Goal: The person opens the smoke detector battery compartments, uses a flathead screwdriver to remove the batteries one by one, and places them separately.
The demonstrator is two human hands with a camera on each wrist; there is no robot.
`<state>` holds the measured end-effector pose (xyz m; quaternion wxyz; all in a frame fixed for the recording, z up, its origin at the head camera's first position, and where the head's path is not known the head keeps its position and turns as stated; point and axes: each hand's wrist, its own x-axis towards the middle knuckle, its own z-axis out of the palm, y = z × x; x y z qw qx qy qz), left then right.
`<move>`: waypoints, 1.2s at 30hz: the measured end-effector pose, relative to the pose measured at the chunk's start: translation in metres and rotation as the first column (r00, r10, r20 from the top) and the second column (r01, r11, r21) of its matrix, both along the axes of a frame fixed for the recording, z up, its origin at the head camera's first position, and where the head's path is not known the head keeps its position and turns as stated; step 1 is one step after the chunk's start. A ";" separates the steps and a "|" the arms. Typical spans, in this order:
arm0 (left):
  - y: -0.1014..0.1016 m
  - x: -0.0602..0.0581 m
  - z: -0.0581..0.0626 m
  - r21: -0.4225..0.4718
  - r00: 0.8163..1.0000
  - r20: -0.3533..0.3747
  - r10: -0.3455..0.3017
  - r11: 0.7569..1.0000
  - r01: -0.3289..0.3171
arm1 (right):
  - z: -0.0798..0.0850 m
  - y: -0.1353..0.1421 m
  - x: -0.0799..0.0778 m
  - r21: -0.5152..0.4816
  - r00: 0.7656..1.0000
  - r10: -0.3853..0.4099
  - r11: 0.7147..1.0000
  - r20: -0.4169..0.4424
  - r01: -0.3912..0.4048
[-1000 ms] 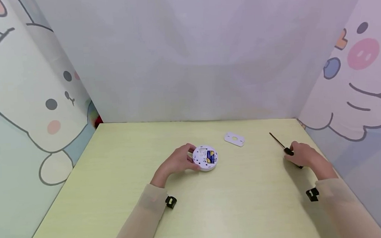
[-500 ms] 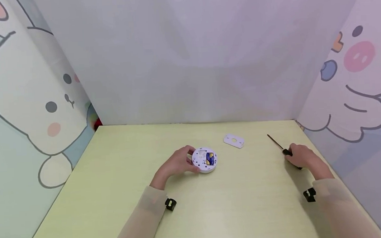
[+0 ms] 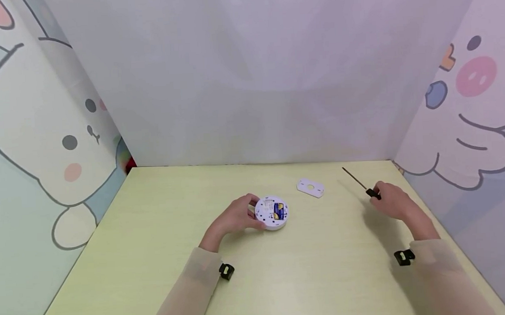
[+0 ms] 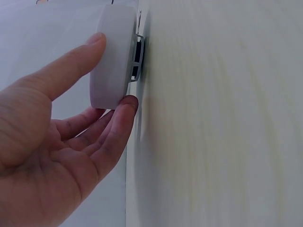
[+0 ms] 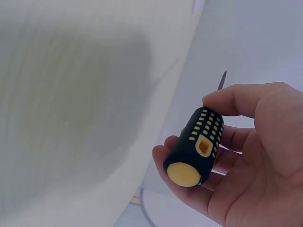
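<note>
The left hand (image 3: 234, 216) pinches the rim of a white disc (image 3: 270, 213), label (image 3: 278, 211) up, at mid-desk (image 3: 323, 272); the right hand (image 3: 394, 201) grips a screwdriver (image 5: 194, 144) above the desk. A white plate (image 3: 304, 187) lies between. Only the wrist views show the disc's dark slots and the handle's yellow end (image 5: 183, 174).

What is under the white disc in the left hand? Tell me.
In the left wrist view, a raised part with dark slots juts from the white disc toward the table. The disc hides anything else beneath it, and I cannot tell whether that part touches the table.
</note>
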<state>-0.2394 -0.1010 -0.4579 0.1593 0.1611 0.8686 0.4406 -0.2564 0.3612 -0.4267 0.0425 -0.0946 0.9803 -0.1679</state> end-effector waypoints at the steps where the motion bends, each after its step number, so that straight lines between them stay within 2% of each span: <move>1: 0.000 0.000 0.000 -0.002 1.000 -0.001 -0.001 1.000 0.001 | 0.002 -0.003 0.000 -0.006 1.000 0.004 1.000 -0.008 -0.004; 9: -0.001 0.000 0.000 -0.012 1.000 -0.005 -0.005 1.000 0.005 | 0.018 -0.033 0.001 -0.076 0.999 0.025 0.997 -0.028 -0.027; 15: -0.004 0.001 0.001 -0.015 1.000 0.003 0.009 1.000 -0.009 | 0.026 -0.059 -0.004 -0.124 0.998 0.057 0.990 -0.033 -0.061; 28: -0.002 0.000 -0.001 -0.011 1.000 -0.008 -0.009 1.000 0.009 | 0.041 -0.106 -0.003 -0.195 0.994 0.099 0.975 -0.042 -0.105; 36: -0.004 0.001 0.002 -0.018 1.000 -0.009 -0.006 1.000 0.006 | 0.041 -0.123 0.000 -0.199 0.990 0.131 0.970 -0.044 -0.137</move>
